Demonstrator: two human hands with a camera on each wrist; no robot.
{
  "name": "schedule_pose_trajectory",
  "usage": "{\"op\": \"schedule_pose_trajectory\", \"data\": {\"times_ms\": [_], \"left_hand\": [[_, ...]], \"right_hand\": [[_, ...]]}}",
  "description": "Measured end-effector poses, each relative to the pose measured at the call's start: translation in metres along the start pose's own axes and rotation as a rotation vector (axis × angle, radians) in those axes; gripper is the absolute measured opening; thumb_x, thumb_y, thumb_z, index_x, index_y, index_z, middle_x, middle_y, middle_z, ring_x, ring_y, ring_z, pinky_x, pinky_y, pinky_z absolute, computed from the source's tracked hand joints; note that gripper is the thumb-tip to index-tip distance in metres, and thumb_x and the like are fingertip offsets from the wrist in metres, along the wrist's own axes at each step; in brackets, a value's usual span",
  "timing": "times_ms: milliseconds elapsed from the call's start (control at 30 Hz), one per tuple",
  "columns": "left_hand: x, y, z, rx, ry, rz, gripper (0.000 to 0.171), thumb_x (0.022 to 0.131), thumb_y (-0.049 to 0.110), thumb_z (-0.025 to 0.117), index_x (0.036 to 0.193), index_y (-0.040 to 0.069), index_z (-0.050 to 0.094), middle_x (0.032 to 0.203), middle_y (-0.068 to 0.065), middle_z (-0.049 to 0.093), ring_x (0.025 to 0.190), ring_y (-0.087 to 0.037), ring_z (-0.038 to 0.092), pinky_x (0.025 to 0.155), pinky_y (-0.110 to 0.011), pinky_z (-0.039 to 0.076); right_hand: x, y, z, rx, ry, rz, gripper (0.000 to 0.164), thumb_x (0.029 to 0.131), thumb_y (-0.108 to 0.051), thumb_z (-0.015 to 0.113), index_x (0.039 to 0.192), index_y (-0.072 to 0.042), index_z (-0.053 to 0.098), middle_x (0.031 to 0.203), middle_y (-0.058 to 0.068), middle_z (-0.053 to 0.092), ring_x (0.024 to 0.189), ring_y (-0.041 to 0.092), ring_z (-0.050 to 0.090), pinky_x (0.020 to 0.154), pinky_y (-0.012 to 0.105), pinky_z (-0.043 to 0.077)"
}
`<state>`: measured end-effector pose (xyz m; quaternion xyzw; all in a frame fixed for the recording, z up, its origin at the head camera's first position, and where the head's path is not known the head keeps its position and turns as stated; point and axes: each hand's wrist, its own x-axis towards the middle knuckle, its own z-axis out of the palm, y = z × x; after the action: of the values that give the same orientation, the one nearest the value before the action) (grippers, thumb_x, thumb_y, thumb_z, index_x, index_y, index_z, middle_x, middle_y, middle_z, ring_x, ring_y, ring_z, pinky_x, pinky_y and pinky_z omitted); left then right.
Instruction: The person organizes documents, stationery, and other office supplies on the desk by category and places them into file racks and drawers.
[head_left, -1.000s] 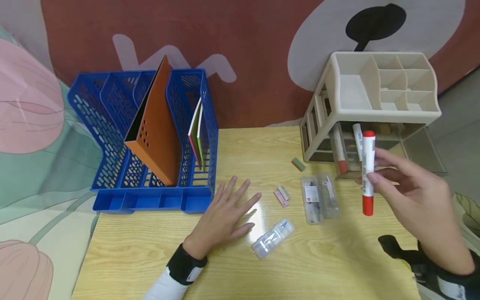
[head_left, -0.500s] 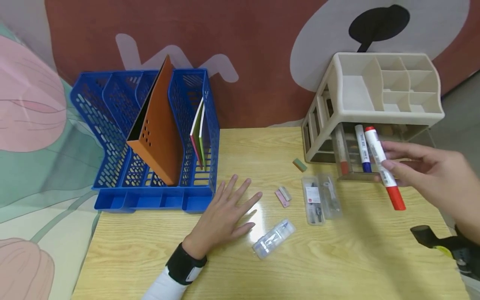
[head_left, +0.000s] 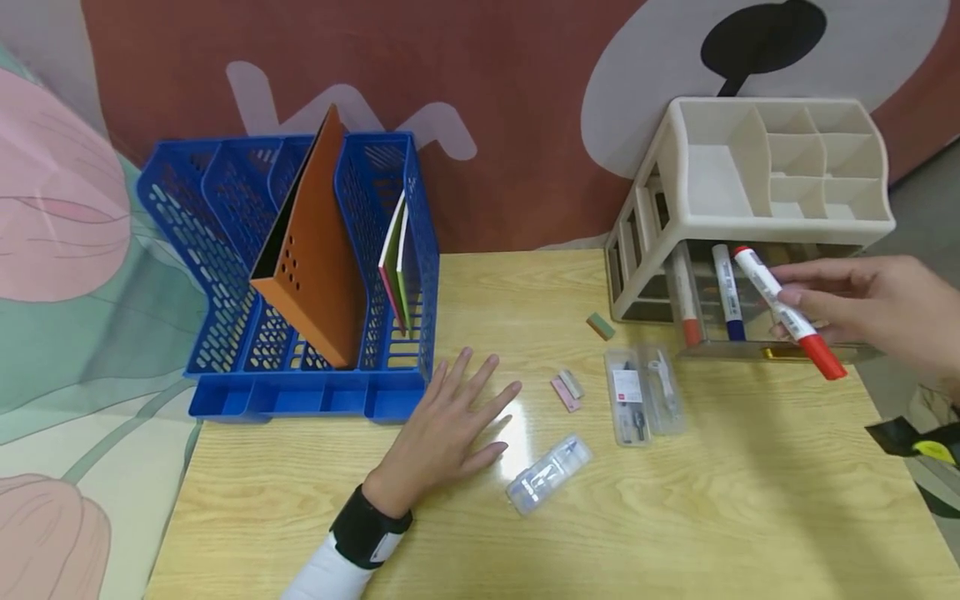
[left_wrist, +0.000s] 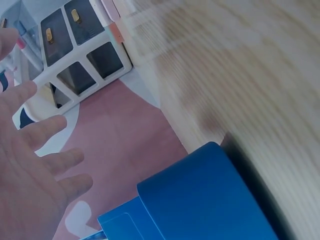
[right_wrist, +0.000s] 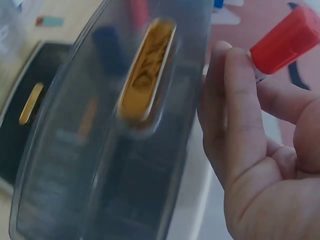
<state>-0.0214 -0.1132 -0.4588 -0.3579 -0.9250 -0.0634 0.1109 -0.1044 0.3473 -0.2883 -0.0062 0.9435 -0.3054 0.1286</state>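
Note:
My right hand (head_left: 877, 296) pinches a white marker (head_left: 787, 317) with red ends between thumb and fingers. Slanted, the marker overlaps the pulled-out clear drawer (head_left: 708, 350) of the desk organizer (head_left: 716, 225). In the right wrist view, its red end (right_wrist: 287, 42) sticks out past the fingers beside the drawer's gold handle (right_wrist: 147, 72). Inside the drawer lie a blue-ended marker (head_left: 727, 292) and a red-ended marker (head_left: 684, 296). My left hand (head_left: 442, 429) rests on the table with spread fingers, near the blue file rack (head_left: 307, 379).
An orange folder (head_left: 315, 258) and thin booklets (head_left: 395, 267) stand in the rack. Between the hands lie a clear case (head_left: 549, 475), an open compass case (head_left: 626, 400), a pink-and-white eraser (head_left: 566, 390) and a green-and-brown eraser (head_left: 600, 326). A patterned cloth (head_left: 517, 125) hangs behind.
My right hand has moved right and slightly up, tilting the marker from upright to a slant over the drawer. The blue-ended marker in the drawer has come into fuller view. My left hand stays put.

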Motion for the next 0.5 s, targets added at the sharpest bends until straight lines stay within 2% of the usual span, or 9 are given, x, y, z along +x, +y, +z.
{"op": "schedule_pose_trajectory", "data": {"times_ms": [167,200,267,367,500], "left_hand": [[0.001,0.0,0.0,0.001,0.004,0.006,0.073,0.097,0.06,0.057,0.16,0.028,0.039,0.169,-0.014,0.031,0.155,-0.048,0.026,0.117,-0.067,0.035],[0.001,0.0,0.0,0.001,0.002,0.005,0.073,0.097,0.06,0.057,0.161,0.028,0.039,0.169,-0.014,0.03,0.155,-0.047,0.024,0.118,-0.067,0.034],[0.001,0.0,0.0,0.003,0.001,0.002,0.073,0.097,0.059,0.057,0.161,0.028,0.039,0.169,-0.014,0.03,0.155,-0.047,0.024,0.118,-0.067,0.033],[0.001,0.0,-0.001,0.001,-0.008,-0.006,0.073,0.097,0.059,0.057,0.161,0.028,0.039,0.169,-0.014,0.03,0.156,-0.047,0.023,0.12,-0.066,0.031],[0.002,0.001,-0.001,-0.001,-0.016,-0.012,0.072,0.097,0.059,0.058,0.16,0.029,0.039,0.169,-0.014,0.03,0.155,-0.047,0.025,0.121,-0.065,0.028]], "right_hand": [[0.014,0.005,-0.007,-0.083,-0.012,0.05,0.057,0.107,-0.036,0.055,0.142,0.009,0.052,0.106,0.027,0.072,0.076,0.016,0.071,0.062,0.033,0.063],[0.016,0.006,-0.008,-0.099,-0.016,0.048,0.057,0.107,-0.035,0.055,0.141,0.01,0.052,0.11,0.033,0.07,0.076,0.018,0.071,0.062,0.033,0.062],[0.021,0.007,-0.009,-0.141,-0.025,0.037,0.057,0.107,-0.035,0.055,0.139,0.011,0.053,0.112,0.037,0.067,0.074,0.019,0.069,0.06,0.033,0.061],[0.029,0.009,-0.01,-0.163,-0.052,0.019,0.052,0.107,-0.031,0.055,0.138,0.01,0.055,0.109,0.033,0.07,0.069,0.011,0.066,0.057,0.028,0.057],[0.036,0.01,-0.013,-0.085,-0.133,0.021,0.049,0.109,-0.023,0.05,0.144,0.01,0.048,0.112,0.024,0.073,0.074,0.004,0.068,0.063,0.026,0.058]]}}
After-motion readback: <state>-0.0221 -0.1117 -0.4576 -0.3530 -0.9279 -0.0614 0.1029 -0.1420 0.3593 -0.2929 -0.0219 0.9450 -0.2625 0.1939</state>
